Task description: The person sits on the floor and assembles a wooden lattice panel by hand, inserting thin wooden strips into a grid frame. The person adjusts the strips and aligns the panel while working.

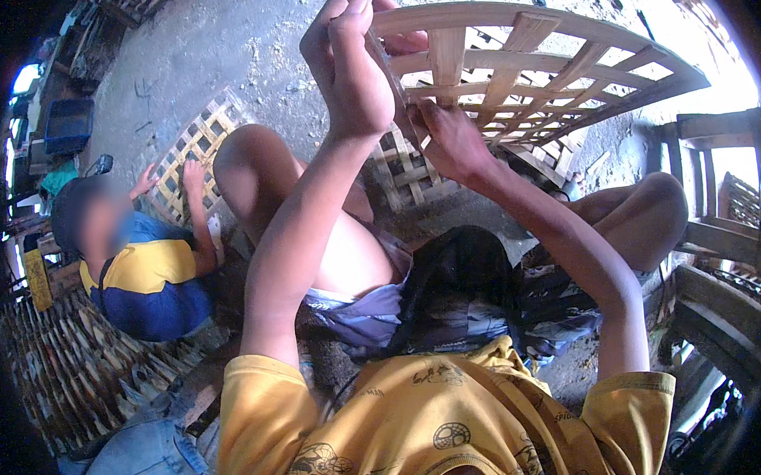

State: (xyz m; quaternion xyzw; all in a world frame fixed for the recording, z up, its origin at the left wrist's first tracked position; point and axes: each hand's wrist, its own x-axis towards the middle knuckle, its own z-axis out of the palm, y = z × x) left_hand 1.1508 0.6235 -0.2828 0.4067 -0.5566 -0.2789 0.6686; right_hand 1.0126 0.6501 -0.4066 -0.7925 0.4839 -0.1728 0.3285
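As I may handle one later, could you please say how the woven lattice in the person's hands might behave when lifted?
The woven lattice is probably light for its size, given its open gaps. It seems fairly stiff, extending beyond the left hand without obvious drooping. Thin slats might crack if bent.

A person in a yellow shirt (456, 412) sits low here, holding up a woven panel (531, 32) at one o'clock. The left hand (352, 82), at twelve, wraps its near edge; the right hand (451, 141) curls against that edge lower down, its grip unclear to me. More lattice (408, 177) shows between the knees (253, 150). Over at nine, a co-worker (140, 273) reaches toward another panel (191, 148) at ten. A wooden frame (719, 122) stands at three.
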